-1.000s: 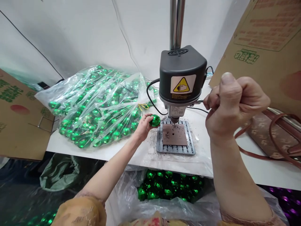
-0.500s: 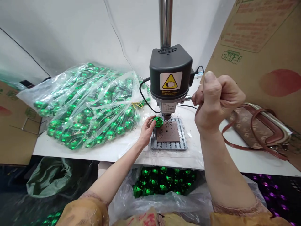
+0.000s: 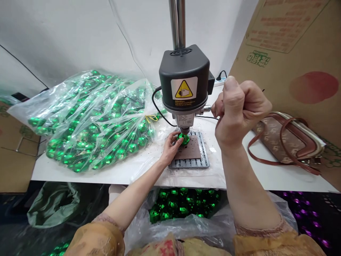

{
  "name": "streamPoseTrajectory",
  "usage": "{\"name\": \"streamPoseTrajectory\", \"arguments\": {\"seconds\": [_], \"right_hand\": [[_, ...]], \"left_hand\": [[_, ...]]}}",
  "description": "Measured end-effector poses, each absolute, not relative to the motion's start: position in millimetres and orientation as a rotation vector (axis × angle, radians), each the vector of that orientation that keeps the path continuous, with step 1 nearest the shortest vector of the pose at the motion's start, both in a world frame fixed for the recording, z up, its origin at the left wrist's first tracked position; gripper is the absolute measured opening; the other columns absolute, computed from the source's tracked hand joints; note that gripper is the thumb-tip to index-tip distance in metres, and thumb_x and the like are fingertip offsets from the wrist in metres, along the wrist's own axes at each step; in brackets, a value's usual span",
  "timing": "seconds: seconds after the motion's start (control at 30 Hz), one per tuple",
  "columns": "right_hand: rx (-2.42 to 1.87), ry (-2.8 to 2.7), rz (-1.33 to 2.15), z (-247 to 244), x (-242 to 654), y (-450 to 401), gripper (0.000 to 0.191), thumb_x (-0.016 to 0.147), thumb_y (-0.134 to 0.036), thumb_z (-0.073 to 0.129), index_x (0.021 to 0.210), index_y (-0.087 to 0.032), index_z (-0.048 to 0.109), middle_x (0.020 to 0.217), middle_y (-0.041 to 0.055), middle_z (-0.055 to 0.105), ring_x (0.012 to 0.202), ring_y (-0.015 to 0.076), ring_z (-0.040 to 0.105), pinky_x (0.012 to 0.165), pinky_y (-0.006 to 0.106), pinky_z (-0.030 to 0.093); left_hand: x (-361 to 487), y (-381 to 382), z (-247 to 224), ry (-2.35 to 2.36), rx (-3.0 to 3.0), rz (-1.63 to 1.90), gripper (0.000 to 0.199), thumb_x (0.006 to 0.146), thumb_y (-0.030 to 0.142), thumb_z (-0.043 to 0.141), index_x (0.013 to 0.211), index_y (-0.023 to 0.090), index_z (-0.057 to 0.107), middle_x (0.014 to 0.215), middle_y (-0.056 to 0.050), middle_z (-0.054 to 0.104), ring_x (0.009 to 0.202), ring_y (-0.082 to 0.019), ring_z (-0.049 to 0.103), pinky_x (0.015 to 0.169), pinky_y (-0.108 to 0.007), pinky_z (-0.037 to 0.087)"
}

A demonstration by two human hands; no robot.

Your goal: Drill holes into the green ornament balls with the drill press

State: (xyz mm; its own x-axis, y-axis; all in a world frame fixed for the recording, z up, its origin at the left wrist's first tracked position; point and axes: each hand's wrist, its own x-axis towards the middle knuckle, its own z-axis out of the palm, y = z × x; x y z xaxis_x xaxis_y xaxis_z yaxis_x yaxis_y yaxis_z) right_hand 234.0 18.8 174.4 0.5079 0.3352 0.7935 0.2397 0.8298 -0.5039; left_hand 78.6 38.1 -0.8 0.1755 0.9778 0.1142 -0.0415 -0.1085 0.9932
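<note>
A shiny green faceted ball is pinched between the thumb and fingers of my left hand. It sits directly beneath the chuck of a black bench drill press; whether the bit touches it I cannot tell. Under the ball lies a brown square board on the slotted metal base, sprinkled with dark shavings. My right hand is closed in a fist around the drill press's feed handle, whose grip end is hidden by the fingers.
Left of the drill lies a clear plastic bag full of green balls, tied with yellow string. More green balls lie in an opened bag below the table edge. A brown handbag and a large cardboard box stand at the right.
My left hand has brought the green ball rightward from beside the chuck to beneath it. My right hand stays on the handle. The whole view has shifted slightly.
</note>
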Motion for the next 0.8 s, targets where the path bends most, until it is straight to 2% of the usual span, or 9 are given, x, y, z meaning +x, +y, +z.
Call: {"name": "streamPoseTrajectory", "arguments": {"seconds": [0.2,0.47,0.6,0.67,0.73,0.8], "right_hand": [[-0.593,-1.031,0.111,174.9,233.3,17.0,0.047,0.089,-0.038,0.057,0.059,-0.023,0.023,0.051,-0.0048,0.024,0.041,0.0071,0.03,0.045,0.03,0.026],[-0.662,-1.03,0.096,173.9,234.5,16.6,0.05,0.088,-0.044,0.057,0.059,-0.023,0.022,0.052,-0.0048,0.024,0.043,0.0063,0.031,0.045,0.029,0.028],[-0.686,-1.045,0.08,173.2,234.5,16.3,0.049,0.089,-0.045,0.055,0.06,-0.023,0.022,0.052,-0.0049,0.024,0.044,0.0052,0.032,0.046,0.028,0.03],[-0.714,-1.067,0.046,172.9,234.3,15.7,0.048,0.091,-0.044,0.051,0.061,-0.023,0.021,0.053,-0.0049,0.024,0.044,0.0048,0.033,0.046,0.027,0.031],[-0.725,-1.086,0.015,172.9,234.0,15.1,0.046,0.093,-0.043,0.049,0.062,-0.023,0.02,0.053,-0.0048,0.025,0.044,0.0049,0.033,0.046,0.026,0.031],[-0.707,-1.094,0.005,173.1,233.6,14.9,0.046,0.093,-0.041,0.049,0.063,-0.023,0.019,0.053,-0.0046,0.025,0.044,0.0054,0.033,0.045,0.027,0.031]], "left_hand": [[67.4,42.6,-1.1,0.993,1.536,1.092,0.047,0.089,0.049,0.062,0.128,0.023,0.058,0.125,-0.008,0.065,0.118,-0.022,0.059,0.103,-0.035,0.044],[66.2,39.6,-3.7,0.999,1.56,1.114,0.045,0.085,0.049,0.066,0.121,0.022,0.058,0.12,-0.008,0.067,0.113,-0.022,0.061,0.096,-0.034,0.048],[67.9,37.9,-5.1,1.013,1.612,1.116,0.047,0.08,0.049,0.071,0.116,0.021,0.062,0.119,-0.009,0.067,0.115,-0.025,0.061,0.101,-0.039,0.047],[67.8,35.9,-3.9,1.063,1.699,1.108,0.048,0.078,0.049,0.074,0.116,0.021,0.063,0.122,-0.01,0.066,0.126,-0.029,0.056,0.109,-0.046,0.041],[67.6,33.0,-1.4,1.127,1.82,1.079,0.048,0.075,0.046,0.077,0.115,0.023,0.065,0.126,-0.01,0.065,0.14,-0.033,0.042,0.117,-0.053,0.029],[67.6,30.1,1.3,1.156,1.894,1.046,0.048,0.074,0.044,0.079,0.115,0.024,0.065,0.127,-0.009,0.065,0.146,-0.034,0.034,0.12,-0.056,0.021]]}}
